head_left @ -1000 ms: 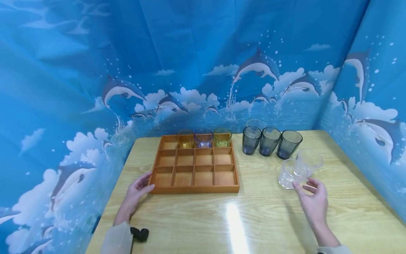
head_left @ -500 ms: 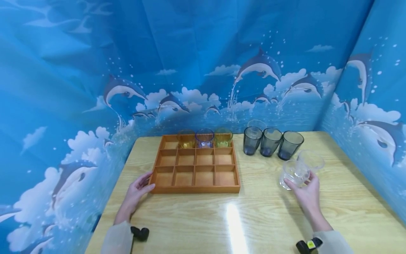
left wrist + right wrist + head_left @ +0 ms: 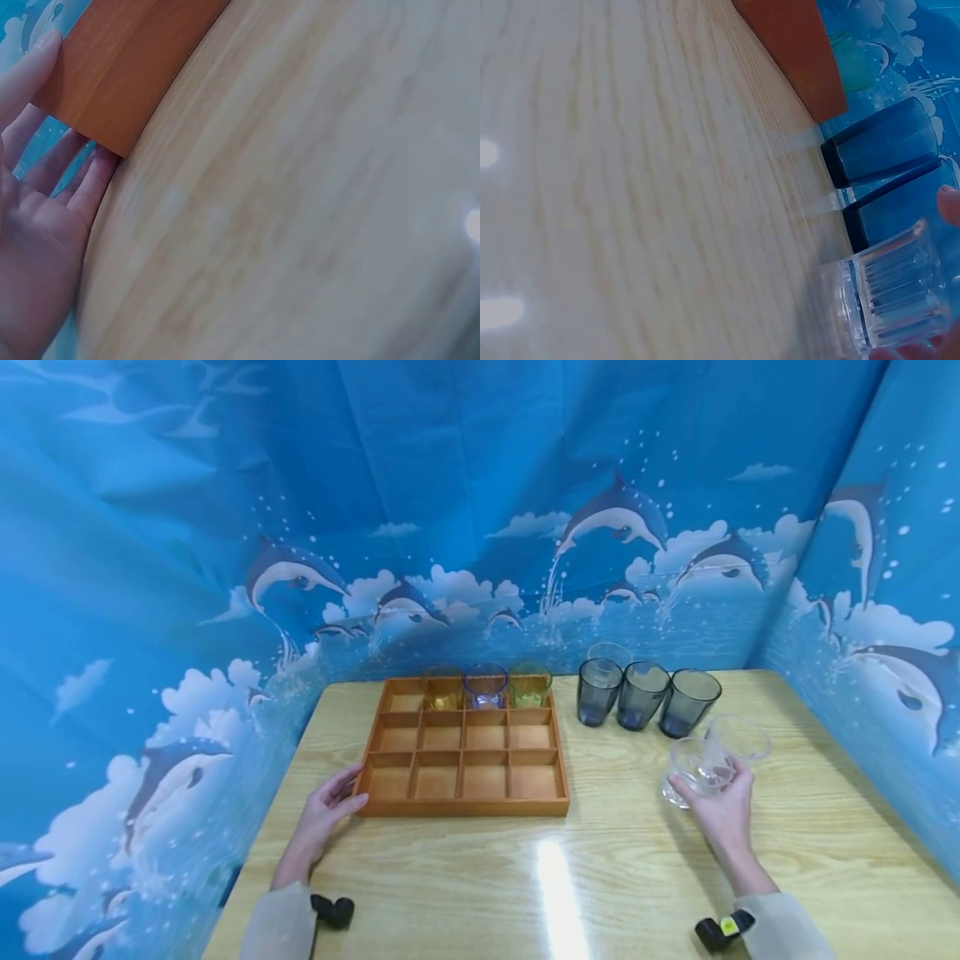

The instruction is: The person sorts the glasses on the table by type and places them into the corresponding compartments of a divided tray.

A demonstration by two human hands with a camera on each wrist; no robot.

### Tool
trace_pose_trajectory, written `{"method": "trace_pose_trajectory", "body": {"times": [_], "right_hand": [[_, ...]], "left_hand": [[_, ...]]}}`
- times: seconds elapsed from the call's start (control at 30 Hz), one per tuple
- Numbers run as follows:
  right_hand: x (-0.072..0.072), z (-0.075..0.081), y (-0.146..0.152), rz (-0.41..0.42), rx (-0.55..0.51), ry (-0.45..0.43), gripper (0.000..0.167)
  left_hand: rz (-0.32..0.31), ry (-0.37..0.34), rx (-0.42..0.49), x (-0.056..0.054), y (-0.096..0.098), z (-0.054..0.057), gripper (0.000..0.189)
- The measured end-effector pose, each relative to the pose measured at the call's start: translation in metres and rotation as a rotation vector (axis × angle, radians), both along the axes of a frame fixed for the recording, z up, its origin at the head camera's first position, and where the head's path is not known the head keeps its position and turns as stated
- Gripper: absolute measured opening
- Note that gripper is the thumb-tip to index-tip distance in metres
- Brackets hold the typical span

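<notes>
My right hand grips a short clear glass, thumb on its left side and fingers on its right. In the right wrist view the clear glass shows a ribbed wall and thick base close over the tabletop. A second clear glass stands just behind. At the front left corner of the wooden compartment tray, my left hand rests with its thumb at the front and fingers along the side. The left wrist view shows those fingers fairly straight beside the tray.
Yellow, purple and green glasses stand in the tray's back row. Right of the tray are three dark grey tumblers, with a clear rim showing behind. A dolphin-print curtain borders the wooden table.
My right hand has moved left and slightly up onto the clear glass, closing its thumb and fingers around it. My left hand stays at the tray corner.
</notes>
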State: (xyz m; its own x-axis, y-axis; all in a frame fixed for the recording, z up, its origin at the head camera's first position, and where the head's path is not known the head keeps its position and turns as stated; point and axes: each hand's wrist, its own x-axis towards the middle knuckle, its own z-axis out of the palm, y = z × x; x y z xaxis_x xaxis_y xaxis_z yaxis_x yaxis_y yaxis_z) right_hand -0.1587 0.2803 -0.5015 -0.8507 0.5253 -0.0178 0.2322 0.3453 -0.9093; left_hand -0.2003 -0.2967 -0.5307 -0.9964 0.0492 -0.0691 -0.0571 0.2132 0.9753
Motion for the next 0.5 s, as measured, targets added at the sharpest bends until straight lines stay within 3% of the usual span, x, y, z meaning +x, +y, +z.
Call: {"method": "trace_pose_trajectory", "body": {"times": [0.5], "right_hand": [[-0.005, 0.003, -0.023, 0.107, 0.012, 0.156, 0.095]], "left_hand": [[0.006, 0.002, 0.011, 0.0, 0.0, -0.001, 0.06]]}}
